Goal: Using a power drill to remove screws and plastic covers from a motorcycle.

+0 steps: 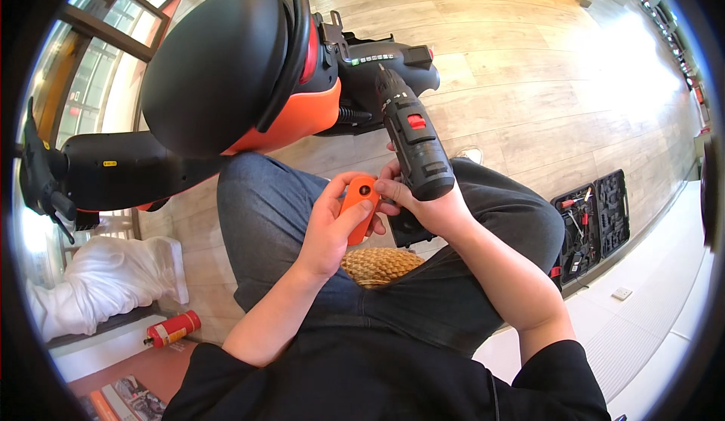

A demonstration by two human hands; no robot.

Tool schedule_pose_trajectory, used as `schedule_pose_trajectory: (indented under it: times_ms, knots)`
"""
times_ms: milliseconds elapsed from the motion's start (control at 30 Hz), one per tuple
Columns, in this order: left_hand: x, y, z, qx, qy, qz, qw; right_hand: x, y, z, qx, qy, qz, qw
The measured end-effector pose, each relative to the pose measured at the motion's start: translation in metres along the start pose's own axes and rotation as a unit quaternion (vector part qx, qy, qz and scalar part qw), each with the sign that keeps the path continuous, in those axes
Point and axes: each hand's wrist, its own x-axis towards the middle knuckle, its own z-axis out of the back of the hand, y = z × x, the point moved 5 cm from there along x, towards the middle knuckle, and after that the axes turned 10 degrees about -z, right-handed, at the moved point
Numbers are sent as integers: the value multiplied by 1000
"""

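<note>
My left hand is closed on a flat orange part with a rounded top end. In that end sits a small dark round fitting or hole; which of the two I cannot tell. My right hand grips a black cordless drill with a red switch, its chuck pointing up and away. The right thumb and fingertips also reach the orange part's right edge. Much of the drill's handle is hidden by its body and my hand. Just beyond the drill stands a scooter with a black seat and orange bodywork.
An open black tool case with several tools lies on the wooden floor at right. Under me is a woven straw seat. At left are a red fire extinguisher and a white covered object. Windows stand behind the scooter.
</note>
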Motion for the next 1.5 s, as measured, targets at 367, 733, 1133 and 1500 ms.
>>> schedule_pose_trajectory:
  times_ms: [367, 733, 1133, 1500]
  knots:
    - [-1, 2, 8, 58, -23, 33, 998, 2, -2, 2, 0, 0, -13, 1000]
    - [5, -44, -33, 495, -27, -320, 807, -1, -17, -10, 337, 55, -72, 937]
    - [13, -6, -1, 24, -141, -91, 986, 2, -9, 8, 268, -6, -105, 958]
    - [17, 15, 12, -127, -111, 118, 979, 3, -14, 0, 250, 7, -61, 966]
